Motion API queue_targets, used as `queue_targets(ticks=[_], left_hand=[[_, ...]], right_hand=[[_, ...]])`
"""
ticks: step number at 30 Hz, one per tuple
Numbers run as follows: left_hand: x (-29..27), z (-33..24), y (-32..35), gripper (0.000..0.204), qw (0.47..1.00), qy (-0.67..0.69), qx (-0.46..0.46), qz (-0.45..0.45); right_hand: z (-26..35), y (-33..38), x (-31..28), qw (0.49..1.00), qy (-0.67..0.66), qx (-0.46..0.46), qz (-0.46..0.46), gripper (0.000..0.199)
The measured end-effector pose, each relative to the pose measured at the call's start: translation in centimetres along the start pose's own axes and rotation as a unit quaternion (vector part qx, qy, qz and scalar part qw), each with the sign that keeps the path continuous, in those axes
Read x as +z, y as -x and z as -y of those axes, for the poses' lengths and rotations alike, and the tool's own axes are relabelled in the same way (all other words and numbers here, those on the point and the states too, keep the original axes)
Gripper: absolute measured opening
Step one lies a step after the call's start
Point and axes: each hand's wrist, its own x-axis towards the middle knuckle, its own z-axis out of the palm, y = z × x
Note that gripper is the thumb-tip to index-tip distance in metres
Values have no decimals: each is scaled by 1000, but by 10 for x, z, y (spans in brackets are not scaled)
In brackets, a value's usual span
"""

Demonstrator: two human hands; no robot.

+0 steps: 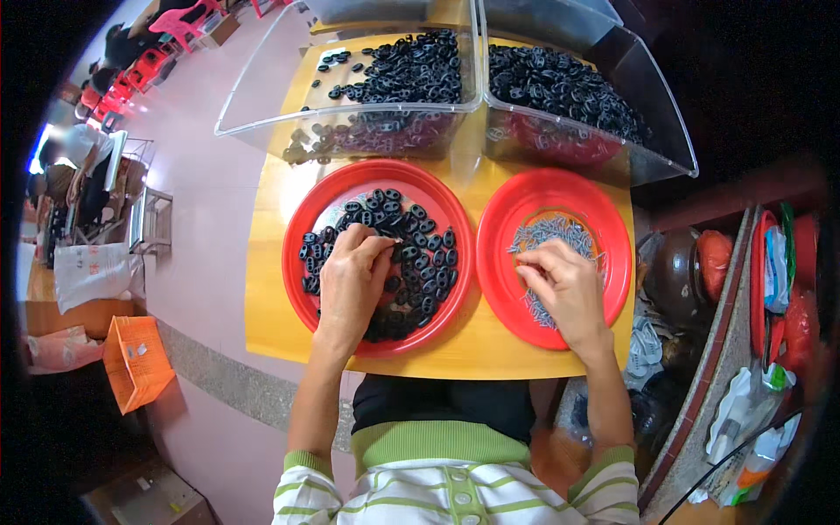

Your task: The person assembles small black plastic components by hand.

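Observation:
My left hand (pixel 354 280) rests in the left red plate (pixel 302 203), which holds many small black oval ring-shaped parts (pixel 420 254). Its fingertips are pinched on one black part near the plate's middle. My right hand (pixel 564 289) lies in the right red plate (pixel 612 219), which holds a pile of small grey metal screws (pixel 551 229). The thumb and forefinger of that hand are pinched together at the edge of the screw pile; what they hold is too small to make out. Both plates sit side by side on a yellow wooden table (pixel 267 289).
Two clear plastic bins stand behind the plates: the left bin (pixel 254 105) and the right bin (pixel 674 140), both with many black parts. An orange crate (pixel 136 359) sits on the pink floor at left. Bags and clutter (pixel 770 289) fill a shelf at right.

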Motion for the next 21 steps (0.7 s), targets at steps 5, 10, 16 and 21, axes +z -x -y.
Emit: queue_targets(ticks=[5,10,16,21], left_hand=[[-8,-3,8,7,983,164,-73,-28],[-17,-10,33,6,685,666,-293,30],[-15,-21,58,3,555,775,-295,64],[-11,-31,72,10,560,778,-277,62]], right_hand=[[2,-9,12,994,100,-36,7,11],[-1,-8,16,983,175,-50,33,10],[4,-13,17,968,227,-99,39,11],[3,-7,7,993,100,-53,20,8]])
